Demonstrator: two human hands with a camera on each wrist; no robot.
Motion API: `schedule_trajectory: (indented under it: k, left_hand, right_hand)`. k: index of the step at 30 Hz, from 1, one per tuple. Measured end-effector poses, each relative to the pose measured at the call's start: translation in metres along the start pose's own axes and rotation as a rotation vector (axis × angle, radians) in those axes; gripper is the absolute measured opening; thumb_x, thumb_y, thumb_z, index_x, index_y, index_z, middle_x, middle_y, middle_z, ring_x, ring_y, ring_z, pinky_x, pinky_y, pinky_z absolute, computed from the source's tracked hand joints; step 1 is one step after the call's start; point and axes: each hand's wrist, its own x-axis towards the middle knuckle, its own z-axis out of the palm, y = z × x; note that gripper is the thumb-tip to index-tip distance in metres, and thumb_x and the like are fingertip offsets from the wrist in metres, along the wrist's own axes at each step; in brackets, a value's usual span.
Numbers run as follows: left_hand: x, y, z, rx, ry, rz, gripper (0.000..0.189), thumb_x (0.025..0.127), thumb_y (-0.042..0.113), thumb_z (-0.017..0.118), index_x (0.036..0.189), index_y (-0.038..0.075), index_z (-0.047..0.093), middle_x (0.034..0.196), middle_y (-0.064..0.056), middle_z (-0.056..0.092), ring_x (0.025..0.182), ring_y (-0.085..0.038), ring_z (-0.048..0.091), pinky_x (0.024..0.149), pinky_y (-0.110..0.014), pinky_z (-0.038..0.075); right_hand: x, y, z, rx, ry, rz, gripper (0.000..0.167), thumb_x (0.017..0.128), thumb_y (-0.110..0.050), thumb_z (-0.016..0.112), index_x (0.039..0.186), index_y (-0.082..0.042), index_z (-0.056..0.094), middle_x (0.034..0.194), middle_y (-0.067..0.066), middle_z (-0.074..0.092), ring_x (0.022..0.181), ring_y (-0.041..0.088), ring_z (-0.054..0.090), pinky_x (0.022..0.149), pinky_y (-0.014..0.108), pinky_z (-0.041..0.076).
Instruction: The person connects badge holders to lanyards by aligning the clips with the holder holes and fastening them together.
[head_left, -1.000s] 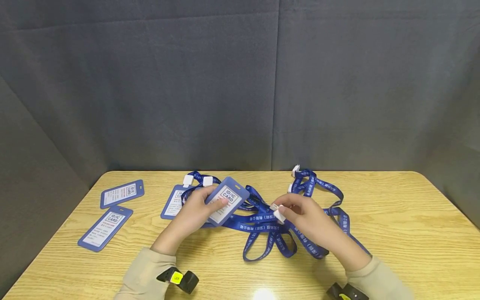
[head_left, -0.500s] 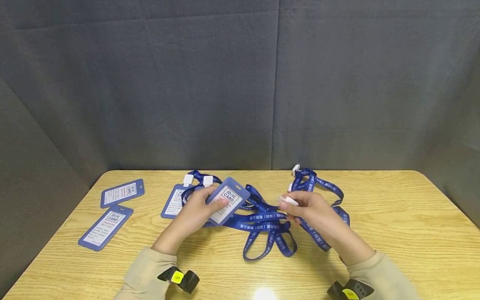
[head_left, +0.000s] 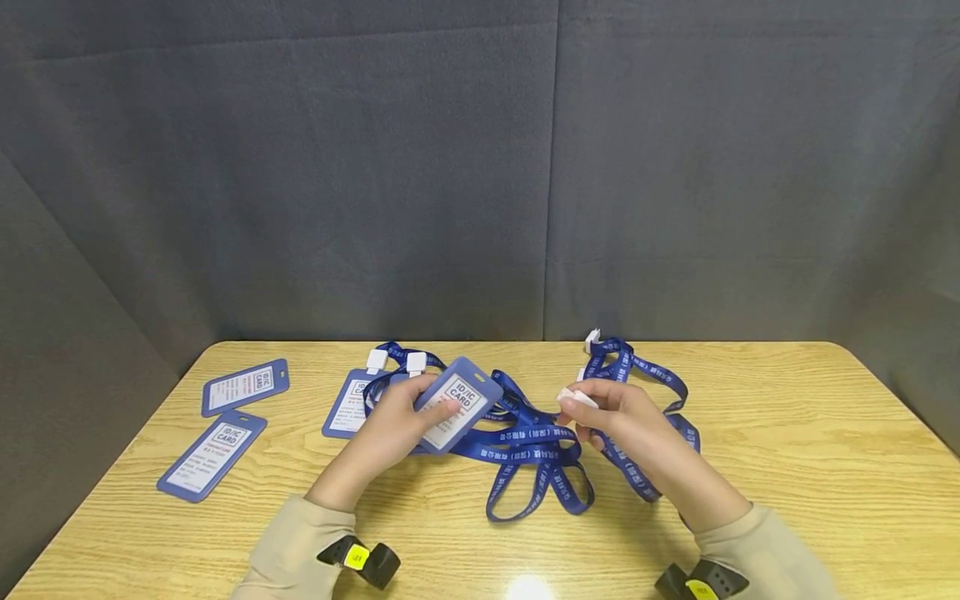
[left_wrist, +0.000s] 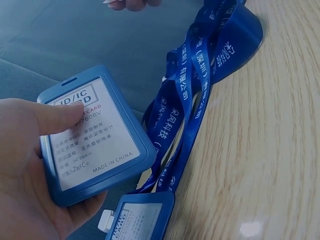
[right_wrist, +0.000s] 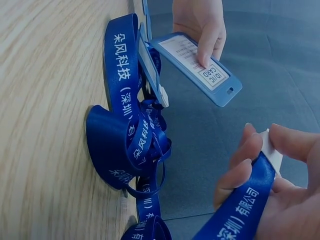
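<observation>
In the head view my left hand (head_left: pixel 397 417) grips a blue ID card holder (head_left: pixel 463 393), thumb across its printed card and fingers behind. The holder tilts above the table, its slotted end pointing up and right; the left wrist view shows the slot bare. To the right, my right hand (head_left: pixel 630 421) pinches a white plastic clip (head_left: pixel 579 398) between thumb and fingers. A blue printed lanyard strap (right_wrist: pixel 246 202) runs from that clip across the palm in the right wrist view. The clip and the held card holder are apart.
Two loose card holders (head_left: pixel 212 456) lie at the table's left. Behind my left hand lie card holders (head_left: pixel 348 408) with white clips (head_left: pixel 377 360). Tangled blue lanyards (head_left: pixel 525 454) cover the middle, and another lanyard bundle (head_left: pixel 619 367) lies at the back right. A grey curtain (head_left: pixel 480 183) stands behind.
My right hand has moved slightly right and raised the white clip, turning it in its fingers, with the strap following. My left hand and its card holder have barely shifted.
</observation>
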Motion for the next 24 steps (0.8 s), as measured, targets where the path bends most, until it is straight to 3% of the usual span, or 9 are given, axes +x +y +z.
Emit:
schedule_trajectory:
  k: [16, 24]
  left_hand:
    - [-0.0035, 0.0048, 0.0041, 0.018, -0.031, 0.064, 0.028, 0.099, 0.019, 0.063, 0.121, 0.003, 0.065, 0.098, -0.003, 0.067, 0.084, -0.014, 0.061, 0.080, -0.033, 0.050]
    - [-0.0072, 0.0090, 0.0065, 0.096, -0.021, 0.099, 0.030, 0.098, 0.026, 0.064, 0.123, 0.010, 0.066, 0.097, 0.002, 0.068, 0.085, -0.013, 0.062, 0.081, -0.036, 0.051]
  right_hand:
    - [0.0001, 0.0008, 0.0008, -0.005, 0.022, -0.073, 0.031, 0.098, -0.023, 0.064, 0.115, 0.003, 0.064, 0.081, 0.005, 0.063, 0.067, 0.017, 0.053, 0.064, 0.030, 0.046]
    - [-0.0017, -0.0004, 0.0044, -0.056, 0.057, -0.087, 0.037, 0.096, -0.024, 0.067, 0.123, 0.002, 0.063, 0.091, 0.009, 0.067, 0.070, 0.017, 0.051, 0.056, 0.027, 0.042]
